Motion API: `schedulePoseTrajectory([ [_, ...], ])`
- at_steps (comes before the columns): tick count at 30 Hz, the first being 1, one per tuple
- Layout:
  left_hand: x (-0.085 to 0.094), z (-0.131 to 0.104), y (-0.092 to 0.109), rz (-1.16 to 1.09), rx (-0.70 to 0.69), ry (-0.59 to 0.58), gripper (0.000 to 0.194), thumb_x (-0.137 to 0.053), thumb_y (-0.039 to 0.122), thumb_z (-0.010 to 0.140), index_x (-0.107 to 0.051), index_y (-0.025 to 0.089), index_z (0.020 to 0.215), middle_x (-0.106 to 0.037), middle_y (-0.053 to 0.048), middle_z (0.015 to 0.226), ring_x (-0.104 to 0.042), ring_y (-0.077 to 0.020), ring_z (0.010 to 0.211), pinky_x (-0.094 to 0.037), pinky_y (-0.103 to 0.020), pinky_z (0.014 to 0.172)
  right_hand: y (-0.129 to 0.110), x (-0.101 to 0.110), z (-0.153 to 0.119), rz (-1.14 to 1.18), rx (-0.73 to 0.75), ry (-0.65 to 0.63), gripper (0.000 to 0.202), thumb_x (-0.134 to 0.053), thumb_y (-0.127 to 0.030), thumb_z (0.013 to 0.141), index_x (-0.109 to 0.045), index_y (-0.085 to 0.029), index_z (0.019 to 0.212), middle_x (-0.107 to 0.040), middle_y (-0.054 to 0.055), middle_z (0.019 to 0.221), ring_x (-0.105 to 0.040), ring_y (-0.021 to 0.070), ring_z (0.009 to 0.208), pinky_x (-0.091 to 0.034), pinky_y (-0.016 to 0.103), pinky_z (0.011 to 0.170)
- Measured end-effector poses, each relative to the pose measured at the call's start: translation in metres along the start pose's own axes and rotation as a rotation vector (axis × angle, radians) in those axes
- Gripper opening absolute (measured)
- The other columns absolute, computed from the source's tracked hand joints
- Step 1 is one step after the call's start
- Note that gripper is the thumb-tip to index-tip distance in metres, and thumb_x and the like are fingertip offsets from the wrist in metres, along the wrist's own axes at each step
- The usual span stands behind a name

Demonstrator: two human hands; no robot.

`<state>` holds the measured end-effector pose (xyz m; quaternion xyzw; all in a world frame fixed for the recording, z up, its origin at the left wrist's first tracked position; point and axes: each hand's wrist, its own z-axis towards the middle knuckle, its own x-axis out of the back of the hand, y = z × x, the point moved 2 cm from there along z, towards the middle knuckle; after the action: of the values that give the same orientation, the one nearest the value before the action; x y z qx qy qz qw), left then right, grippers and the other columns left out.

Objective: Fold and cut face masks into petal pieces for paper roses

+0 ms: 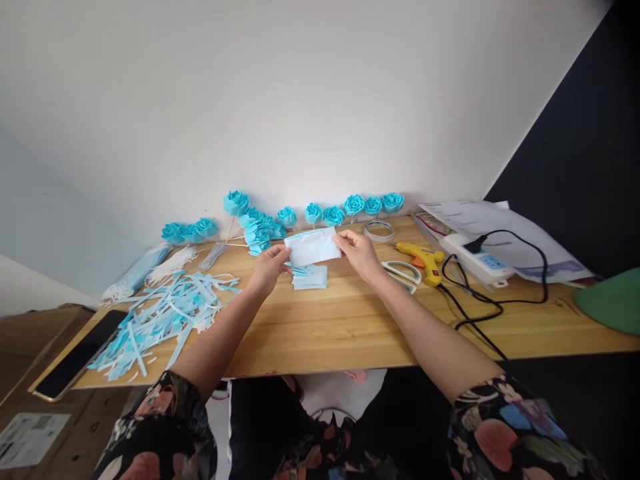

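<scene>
Between my two hands a pale, rectangular sheet of face-mask fabric [314, 247] is held up above the table. My left hand [271, 267] pinches its left end, and my right hand [358, 252] pinches its upper right end. Just below it on the wood lies a small stack of light-blue fabric pieces [311, 279], with thin blue strips at its upper left, close to my left fingers. White-handled scissors [403, 275] rest to the right, near my right forearm.
Blue fabric roses [257, 230] line the wall. Left are cut strips [160, 320], folded masks [137, 272] and a phone [80, 357] at the edge. Right are a yellow glue gun [425, 261], its black cord, a power strip [477, 259] and papers [510, 233]. A wire coil [379, 231] lies behind.
</scene>
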<state>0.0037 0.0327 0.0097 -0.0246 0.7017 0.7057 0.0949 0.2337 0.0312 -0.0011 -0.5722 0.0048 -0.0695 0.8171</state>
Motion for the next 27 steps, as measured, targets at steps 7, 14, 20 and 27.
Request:
schedulePoseTrajectory([
  [7, 0.000, -0.011, -0.003, -0.101, 0.076, -0.011, 0.035, -0.081, 0.037, 0.066, -0.054, 0.015, 0.071, -0.059, 0.002, 0.060, -0.058, -0.0083, 0.054, -0.053, -0.020, 0.054, -0.006, -0.003, -0.008, 0.020, -0.039, -0.060, 0.028, -0.066, -0.044, 0.078, -0.070, -0.018, 0.084, -0.066, -0.001, 0.069, -0.055, 0.0135, 0.060, -0.042, 0.026, 0.059],
  [14, 0.012, -0.018, 0.010, -0.063, -0.019, -0.033, 0.034, -0.081, 0.040, 0.065, -0.059, 0.015, 0.074, -0.059, 0.003, 0.059, -0.056, -0.0082, 0.049, -0.048, -0.019, 0.046, -0.012, -0.009, -0.015, 0.018, -0.027, -0.093, 0.027, -0.064, -0.045, 0.081, -0.068, -0.018, 0.082, -0.058, -0.003, 0.061, -0.049, 0.0121, 0.057, -0.038, 0.025, 0.057],
  [20, 0.022, -0.024, 0.001, 0.210, -0.017, -0.020, 0.035, -0.075, 0.047, 0.070, -0.060, 0.016, 0.074, -0.052, 0.004, 0.044, -0.046, -0.0086, 0.036, -0.034, -0.019, 0.035, -0.002, -0.011, -0.018, -0.100, -0.075, -0.194, 0.026, -0.060, -0.042, 0.082, -0.060, -0.019, 0.070, -0.051, -0.004, 0.055, -0.044, 0.0112, 0.053, -0.034, 0.025, 0.054],
  [27, 0.031, -0.020, -0.002, 0.446, -0.099, -0.005, 0.026, -0.066, 0.040, 0.079, -0.066, 0.015, 0.081, -0.055, 0.003, 0.049, -0.046, -0.0086, 0.041, -0.034, -0.019, 0.040, -0.001, -0.016, -0.023, -0.414, 0.012, -0.289, 0.024, -0.056, -0.036, 0.083, -0.060, -0.018, 0.067, -0.053, -0.004, 0.057, -0.044, 0.0112, 0.056, -0.031, 0.025, 0.057],
])
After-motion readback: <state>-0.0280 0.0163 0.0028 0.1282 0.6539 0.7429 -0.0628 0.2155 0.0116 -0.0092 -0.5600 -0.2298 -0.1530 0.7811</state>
